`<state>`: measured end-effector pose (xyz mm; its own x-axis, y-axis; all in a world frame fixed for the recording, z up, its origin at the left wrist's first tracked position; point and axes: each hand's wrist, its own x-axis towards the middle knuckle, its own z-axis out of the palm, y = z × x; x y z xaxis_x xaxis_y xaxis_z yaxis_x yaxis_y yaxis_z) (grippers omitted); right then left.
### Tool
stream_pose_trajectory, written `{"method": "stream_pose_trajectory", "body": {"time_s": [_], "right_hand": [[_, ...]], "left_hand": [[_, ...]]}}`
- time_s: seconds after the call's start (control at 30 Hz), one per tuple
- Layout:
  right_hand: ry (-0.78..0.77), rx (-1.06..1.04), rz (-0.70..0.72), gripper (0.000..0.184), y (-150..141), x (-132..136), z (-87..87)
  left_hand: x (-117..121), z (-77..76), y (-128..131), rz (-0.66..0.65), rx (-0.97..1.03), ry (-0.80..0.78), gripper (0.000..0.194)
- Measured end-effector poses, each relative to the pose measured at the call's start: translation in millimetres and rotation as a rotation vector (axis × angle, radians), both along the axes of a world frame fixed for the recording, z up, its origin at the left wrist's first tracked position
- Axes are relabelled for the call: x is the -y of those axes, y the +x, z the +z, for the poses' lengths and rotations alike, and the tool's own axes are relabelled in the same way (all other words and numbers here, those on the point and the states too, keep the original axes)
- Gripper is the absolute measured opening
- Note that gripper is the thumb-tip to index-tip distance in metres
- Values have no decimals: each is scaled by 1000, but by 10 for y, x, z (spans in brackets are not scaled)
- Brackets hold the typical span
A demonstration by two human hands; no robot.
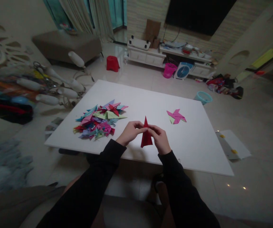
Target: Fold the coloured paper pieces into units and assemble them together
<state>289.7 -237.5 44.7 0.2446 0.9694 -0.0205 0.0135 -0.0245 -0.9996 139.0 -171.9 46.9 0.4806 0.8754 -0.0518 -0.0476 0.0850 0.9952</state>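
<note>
A piece of folded red paper (146, 138), narrow and pointed at the top, is held upright above the near part of the white table (146, 98). My left hand (133, 131) pinches its left edge between thumb and fingers. From the other side, my right hand (159, 136) grips the right edge, the two thumbs nearly meeting at the middle of the paper. To the left lies a heap of folded paper pieces (98, 122) in many colours. A pink and pale green paper pinwheel (176, 117) rests flat on the right part of the table.
Beyond the table stand a red stool (113, 63), a pink bin (169, 70) and a low white cabinet (146, 57). A light blue basket (203, 97) is by the far right corner. Lamp arms with white shades (47, 99) crowd the left edge.
</note>
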Motion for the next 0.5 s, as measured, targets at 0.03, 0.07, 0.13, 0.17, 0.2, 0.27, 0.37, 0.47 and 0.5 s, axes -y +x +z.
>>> {"method": "stream_pose_trajectory", "body": {"time_s": [0.03, 0.07, 0.13, 0.17, 0.2, 0.27, 0.37, 0.47, 0.5], "right_hand": [[7, 8, 10, 26, -16, 7, 8], [15, 10, 13, 26, -30, 13, 14], [26, -3, 0, 26, -53, 20, 23], [28, -8, -8, 26, -62, 21, 26], [27, -7, -13, 26, -72, 20, 28], [18, 6, -7, 24, -92, 14, 32], [-4, 2, 2, 24, -124, 5, 34], [-23, -19, 4, 28, -141, 5, 16], [-33, -22, 10, 29, -139, 7, 3]], "left_hand": [[3, 3, -1, 9, 2, -4, 36], [5, 2, -4, 19, 11, -12, 37], [-2, -9, -20, 39, 38, -38, 41], [-9, -16, -31, 45, 50, -52, 42], [-19, -21, -43, 48, 57, -66, 43], [-37, -22, -68, 41, 62, -87, 42], [-55, 2, -97, 24, 78, -95, 38], [-73, 29, -121, 40, 99, -77, 35], [-86, 33, -130, 71, 104, -68, 34]]}}
